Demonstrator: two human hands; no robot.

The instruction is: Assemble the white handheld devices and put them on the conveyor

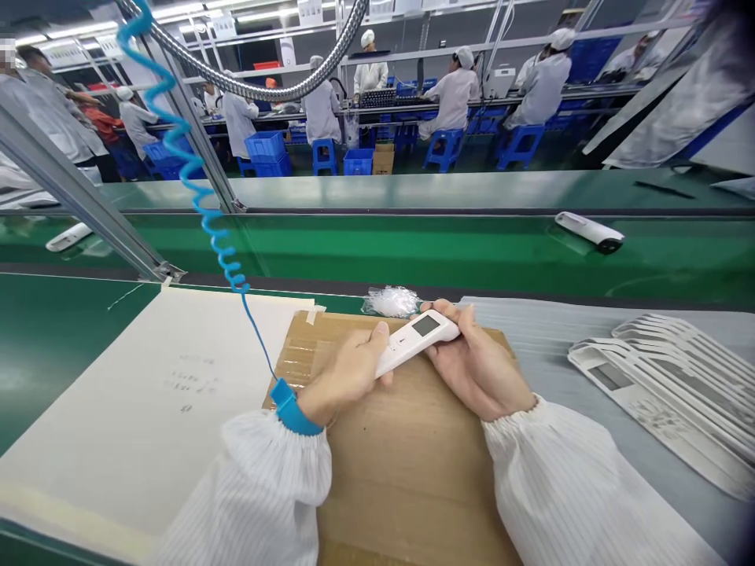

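Note:
Above the cardboard sheet (406,464), a white handheld device (406,346) with a small grey screen lies tilted between my hands; its shape resembles an infrared thermometer. My left hand (354,363) grips its lower end, thumb on the upper face. At the wider screen end, the fingers of my right hand (475,362) close around the tip. A blue wrist strap (293,409) with a coiled blue cord (194,173) is on my left wrist. Just beyond the device sits a small heap of clear plastic pieces (392,301).
Several white plastic housing shells (654,401) lie stacked on grey foam sheeting at right. Left is a white paper sheet (135,393). A green conveyor (377,244) carries a white device (590,230) and another (69,236). A metal post (88,173) stands left; co-workers sit beyond.

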